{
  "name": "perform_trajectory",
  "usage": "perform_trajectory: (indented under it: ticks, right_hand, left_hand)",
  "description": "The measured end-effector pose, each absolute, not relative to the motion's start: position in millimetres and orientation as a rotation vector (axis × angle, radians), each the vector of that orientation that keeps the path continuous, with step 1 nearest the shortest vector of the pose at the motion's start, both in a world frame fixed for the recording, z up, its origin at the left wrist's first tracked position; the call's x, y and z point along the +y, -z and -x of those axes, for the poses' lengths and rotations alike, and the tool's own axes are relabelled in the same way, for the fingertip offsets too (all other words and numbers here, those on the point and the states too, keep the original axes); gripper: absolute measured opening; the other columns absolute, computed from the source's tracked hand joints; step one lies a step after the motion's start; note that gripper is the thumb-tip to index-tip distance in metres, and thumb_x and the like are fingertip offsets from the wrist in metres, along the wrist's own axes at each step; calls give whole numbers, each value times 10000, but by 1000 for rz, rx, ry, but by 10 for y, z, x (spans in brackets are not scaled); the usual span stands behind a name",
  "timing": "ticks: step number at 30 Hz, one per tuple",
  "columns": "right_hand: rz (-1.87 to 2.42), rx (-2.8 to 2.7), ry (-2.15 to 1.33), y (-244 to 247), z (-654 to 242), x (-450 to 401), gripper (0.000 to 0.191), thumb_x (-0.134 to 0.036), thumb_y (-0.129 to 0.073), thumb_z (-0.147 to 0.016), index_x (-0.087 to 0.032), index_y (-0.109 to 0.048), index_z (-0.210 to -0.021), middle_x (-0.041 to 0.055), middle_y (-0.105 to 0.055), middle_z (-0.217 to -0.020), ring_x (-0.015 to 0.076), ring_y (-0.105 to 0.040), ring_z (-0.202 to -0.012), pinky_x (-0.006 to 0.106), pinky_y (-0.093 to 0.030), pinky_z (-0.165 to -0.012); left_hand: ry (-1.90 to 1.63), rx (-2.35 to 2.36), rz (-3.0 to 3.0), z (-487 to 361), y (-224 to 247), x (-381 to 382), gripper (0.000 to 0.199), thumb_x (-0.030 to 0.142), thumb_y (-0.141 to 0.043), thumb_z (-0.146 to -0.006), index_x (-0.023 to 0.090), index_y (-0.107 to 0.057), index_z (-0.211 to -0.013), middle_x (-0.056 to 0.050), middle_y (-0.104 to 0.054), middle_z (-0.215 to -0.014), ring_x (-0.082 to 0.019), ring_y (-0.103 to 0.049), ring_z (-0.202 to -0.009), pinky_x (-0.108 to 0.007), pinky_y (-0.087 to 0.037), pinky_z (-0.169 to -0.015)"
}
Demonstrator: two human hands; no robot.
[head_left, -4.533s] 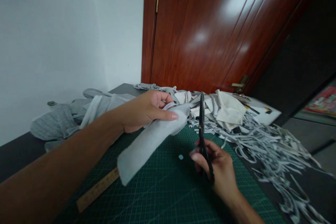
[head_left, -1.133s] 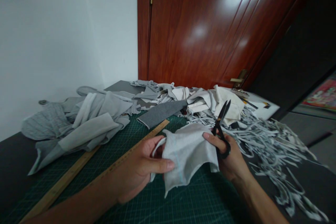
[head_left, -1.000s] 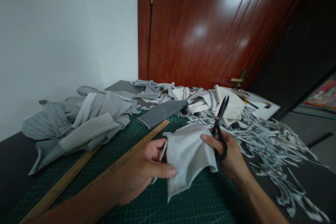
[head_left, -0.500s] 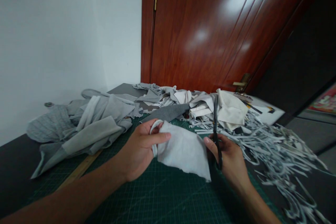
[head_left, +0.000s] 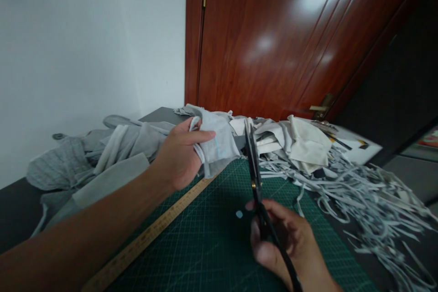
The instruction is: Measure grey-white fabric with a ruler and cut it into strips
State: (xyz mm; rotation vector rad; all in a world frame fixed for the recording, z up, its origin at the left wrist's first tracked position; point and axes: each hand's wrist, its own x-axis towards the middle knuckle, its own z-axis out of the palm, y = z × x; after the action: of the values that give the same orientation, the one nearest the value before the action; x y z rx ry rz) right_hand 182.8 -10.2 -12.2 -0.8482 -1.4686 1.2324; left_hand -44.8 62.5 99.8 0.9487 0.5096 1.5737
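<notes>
My left hand (head_left: 179, 155) grips a pale grey piece of fabric (head_left: 219, 143), raised above the far part of the green cutting mat (head_left: 205, 246). My right hand (head_left: 287, 244) holds black scissors (head_left: 255, 178) by the handles near the mat's front right. The blades point away from me, nearly closed, with their tips just right of the fabric. I cannot tell whether the blades touch the cloth. A small pale scrap (head_left: 239, 214) lies on the mat beside the scissors.
A wooden ruler (head_left: 150, 237) lies diagonally across the mat's left side. Grey garments (head_left: 102, 155) are heaped at the left, folded pale cloth (head_left: 301, 143) at the back, and several cut fabric strips (head_left: 362, 191) spread right. A brown door (head_left: 273, 41) stands behind.
My left hand lifted the fabric up and away toward the back of the mat. My right hand let go of the cloth's edge and drew back toward me, scissors now pointing at the fabric.
</notes>
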Motion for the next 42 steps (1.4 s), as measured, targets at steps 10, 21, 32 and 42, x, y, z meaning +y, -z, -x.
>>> perform_trajectory:
  ticks: [10, 21, 32, 42]
  right_hand:
    - [873, -1636, -1486, 175, -1741, -155, 687, -768, -940, -665, -259, -809, -1109, -38, -584, -660, 136, -412, -564, 306, -253, -537]
    - [892, -1586, -1390, 445, -1753, -255, 786, -700, -967, -677, -254, -752, -1287, -9, -605, -778, 172, -504, -654, 318, -378, -598]
    - [772, -1460, -1460, 402, -1680, -234, 767, -704, -951, -718, -257, -698, -1288, -36, -592, -750, 143, -480, -595, 292, -349, -547]
    - [606, -1520, -1426, 438, -1658, -123, 626, -668, -900, -807, -250, -715, -1234, -59, -514, -717, 114, -400, -583, 248, -292, -519]
  left_hand:
    - [-1713, 469, -980, 470, -1141, 589, 213, 52, -748, -785, 200, -739, -938, -98, -785, -973, -373, -712, -1215, -473, -613, -995]
    - [-1737, 425, -985, 422, -1177, 489, 214, 41, -737, -751, 214, -716, -876, -90, -778, -1045, -383, -665, -1283, -481, -583, -1030]
    - [-1683, 406, -948, 303, -1020, 462, 250, 54, -763, -749, 187, -665, -936, -72, -768, -1088, -341, -699, -1227, -492, -531, -1089]
    - [-1556, 423, -819, 176, -775, 494, 359, 36, -779, -644, 155, -707, -974, -47, -759, -964, -271, -728, -1076, -373, -535, -998]
